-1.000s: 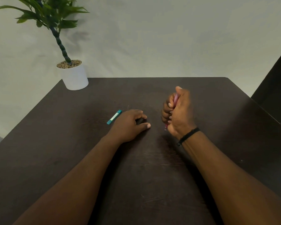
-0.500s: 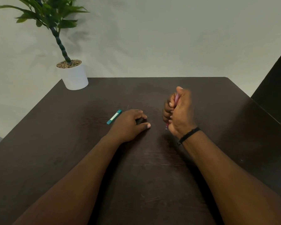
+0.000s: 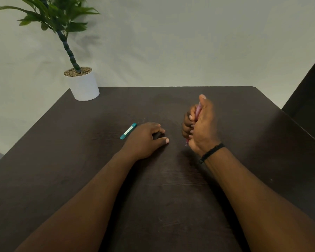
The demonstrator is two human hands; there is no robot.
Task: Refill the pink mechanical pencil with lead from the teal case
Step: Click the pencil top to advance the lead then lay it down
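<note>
My right hand (image 3: 201, 126) grips the pink mechanical pencil (image 3: 197, 110) in a fist, upright, tip pointing down just above the table, thumb over its top end. Most of the pencil is hidden by the fingers. The teal lead case (image 3: 128, 131) lies flat on the dark table (image 3: 171, 179), just left of my left hand (image 3: 145, 140). That hand rests palm down on the table with fingers loosely curled, holding nothing. A thin lead-like line (image 3: 144, 120) lies just beyond the left hand.
A white pot with a green plant (image 3: 84, 84) stands at the table's far left corner. A dark piece of furniture (image 3: 309, 99) rises past the right edge. A pale wall lies behind the table.
My right thumb has lifted slightly above the pencil's top. The left hand and the case have stayed put.
</note>
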